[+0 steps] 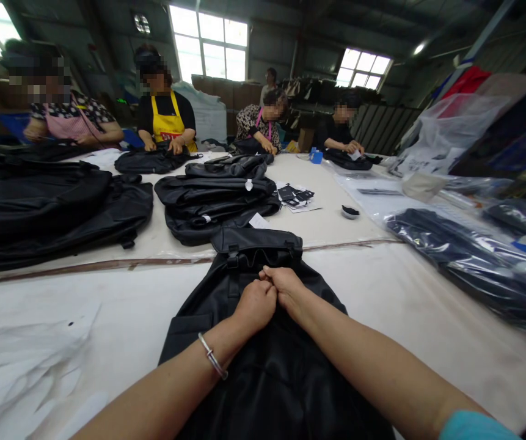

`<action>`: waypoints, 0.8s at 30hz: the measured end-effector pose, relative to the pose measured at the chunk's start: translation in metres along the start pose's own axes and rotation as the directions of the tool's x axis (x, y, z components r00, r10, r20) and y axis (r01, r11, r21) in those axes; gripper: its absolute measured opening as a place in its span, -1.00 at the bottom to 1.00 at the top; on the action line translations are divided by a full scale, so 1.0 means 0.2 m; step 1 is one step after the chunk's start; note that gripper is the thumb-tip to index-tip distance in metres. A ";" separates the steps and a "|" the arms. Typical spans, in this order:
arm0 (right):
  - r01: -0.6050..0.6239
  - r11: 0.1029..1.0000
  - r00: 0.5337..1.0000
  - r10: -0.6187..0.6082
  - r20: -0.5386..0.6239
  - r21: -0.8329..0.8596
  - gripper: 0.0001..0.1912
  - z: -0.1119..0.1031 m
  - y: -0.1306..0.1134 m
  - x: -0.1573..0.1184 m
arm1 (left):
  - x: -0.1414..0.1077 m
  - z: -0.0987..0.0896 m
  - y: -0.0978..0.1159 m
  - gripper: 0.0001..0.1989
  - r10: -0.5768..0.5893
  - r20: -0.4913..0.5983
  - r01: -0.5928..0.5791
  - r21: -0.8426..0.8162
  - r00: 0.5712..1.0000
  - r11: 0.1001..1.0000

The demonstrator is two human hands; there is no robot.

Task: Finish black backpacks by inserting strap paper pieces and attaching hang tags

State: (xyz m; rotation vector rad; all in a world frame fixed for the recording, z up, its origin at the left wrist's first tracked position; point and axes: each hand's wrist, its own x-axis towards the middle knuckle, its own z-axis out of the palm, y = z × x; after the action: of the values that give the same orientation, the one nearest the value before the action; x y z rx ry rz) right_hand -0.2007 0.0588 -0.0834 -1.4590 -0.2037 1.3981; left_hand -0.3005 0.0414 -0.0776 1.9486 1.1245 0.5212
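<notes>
A black backpack (pixel 263 373) lies on the table in front of me, its top flap folded away toward the far side. My left hand (pixel 256 304), below a silver bracelet on the wrist, is closed over the upper middle of the bag. Right beside it, my right hand (pixel 285 288) is closed too, and the fingers of both hands meet near the bag's opening. What the fingers pinch is too small and hidden to name. A buckle and strap show just left of my hands.
Stacked black bags (pixel 217 198) lie beyond the backpack, more (pixel 43 208) at left. Black tags (pixel 294 194), a small dish (pixel 349 212) and plastic-wrapped bags (pixel 468 263) are to the right. White sheets (pixel 29 360) lie near left. Several people work across the table (pixel 120 299).
</notes>
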 end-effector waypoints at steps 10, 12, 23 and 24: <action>-0.040 0.999 0.995 0.039 0.092 0.011 -0.81 -0.01 -0.02 -0.06 | -0.05 -0.09 0.01 -0.67 0.055 0.055 -0.060 0.091 0.997 0.994; 0.004 1.000 0.994 -0.003 0.108 -0.013 -0.85 -0.06 -0.01 -0.14 | -0.06 -0.13 0.01 -0.62 0.074 0.079 -0.082 0.099 0.994 0.992; 0.439 0.799 0.871 -0.267 0.411 -0.411 -0.78 -0.26 0.03 -0.65 | -0.02 -0.27 -0.03 -0.60 0.550 0.035 -0.534 0.297 0.835 0.792; 0.478 0.764 0.847 -0.269 0.459 -0.435 -0.78 -0.27 0.02 -0.70 | -0.01 -0.26 -0.04 -0.61 0.569 0.074 -0.564 0.286 0.819 0.775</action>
State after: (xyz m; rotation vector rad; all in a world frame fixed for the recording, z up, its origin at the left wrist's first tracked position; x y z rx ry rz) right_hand -0.2011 -0.0728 -0.0113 -1.4567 -1.1635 1.3106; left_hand -0.3407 0.0637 -0.0535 2.5703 0.6193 0.7158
